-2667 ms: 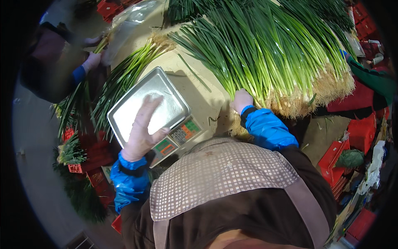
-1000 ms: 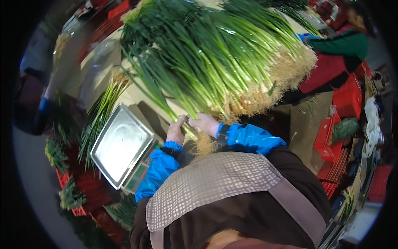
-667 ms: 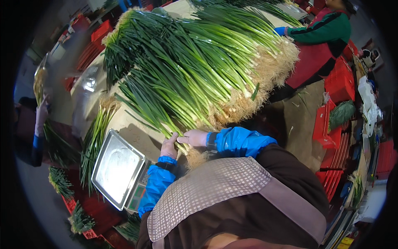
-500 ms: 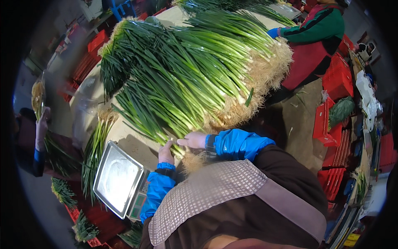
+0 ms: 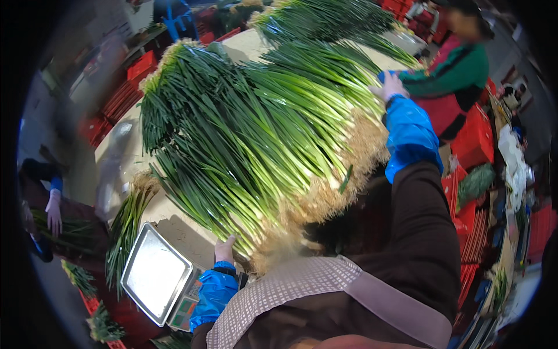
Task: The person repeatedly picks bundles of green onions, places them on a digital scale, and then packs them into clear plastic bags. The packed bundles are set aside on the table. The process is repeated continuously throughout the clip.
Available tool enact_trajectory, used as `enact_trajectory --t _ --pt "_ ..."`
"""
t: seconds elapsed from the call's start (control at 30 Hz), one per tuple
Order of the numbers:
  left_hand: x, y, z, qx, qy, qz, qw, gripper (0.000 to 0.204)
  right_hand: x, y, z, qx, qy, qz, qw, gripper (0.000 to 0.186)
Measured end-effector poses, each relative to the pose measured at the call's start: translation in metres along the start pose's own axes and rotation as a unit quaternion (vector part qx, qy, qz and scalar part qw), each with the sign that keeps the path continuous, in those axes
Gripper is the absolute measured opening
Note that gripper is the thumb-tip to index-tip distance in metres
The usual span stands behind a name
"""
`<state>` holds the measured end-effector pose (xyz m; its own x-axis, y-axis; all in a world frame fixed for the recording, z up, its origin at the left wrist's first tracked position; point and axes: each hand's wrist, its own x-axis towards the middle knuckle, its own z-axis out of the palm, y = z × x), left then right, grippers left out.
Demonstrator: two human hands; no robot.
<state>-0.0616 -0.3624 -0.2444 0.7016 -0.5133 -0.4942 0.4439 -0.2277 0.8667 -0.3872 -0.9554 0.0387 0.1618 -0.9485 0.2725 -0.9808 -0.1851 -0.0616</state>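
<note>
My left hand [image 5: 224, 249], in a pale glove and blue sleeve, is closed round green onion stalks at the near edge of a broad pile of green onions [image 5: 273, 145] with white stems and tan roots. My right hand [image 5: 391, 87] reaches to the pile's far right end, fingers apart above the stalks, close to a co-worker's blue-gloved hand. Beside my left hand sits a scale with a steel tray [image 5: 156, 269]. A smaller bunch [image 5: 122, 227] lies left of the scale.
A co-worker [image 5: 450, 72] in green and red stands right of the round table [image 5: 174, 227]; another person's gloved hand [image 5: 54, 212] is at far left. Red crates [image 5: 468, 145] line the right side; more crates [image 5: 139, 67] stand beyond the table.
My right hand has left the near stalks and moved up and right along the pile to its far end. My left hand stays on the near stalks. The view has shifted.
</note>
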Motion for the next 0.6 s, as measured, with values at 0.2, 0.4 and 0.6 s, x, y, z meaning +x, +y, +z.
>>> enact_trajectory --t 0.2,0.4,0.6 --pt "-0.003 -0.005 -0.001 0.018 0.036 -0.006 0.999 0.034 0.004 -0.006 0.024 0.047 -0.082 -0.035 0.995 0.087" --pt "-0.014 0.009 0.008 -0.017 0.015 -0.002 1.0 0.028 0.01 -0.026 0.02 -0.003 -0.1 -0.11 0.989 0.052" --pt "-0.021 0.024 0.011 -0.004 0.004 -0.02 1.0 0.037 -0.034 -0.067 0.024 0.306 -0.193 -0.066 0.93 0.054"
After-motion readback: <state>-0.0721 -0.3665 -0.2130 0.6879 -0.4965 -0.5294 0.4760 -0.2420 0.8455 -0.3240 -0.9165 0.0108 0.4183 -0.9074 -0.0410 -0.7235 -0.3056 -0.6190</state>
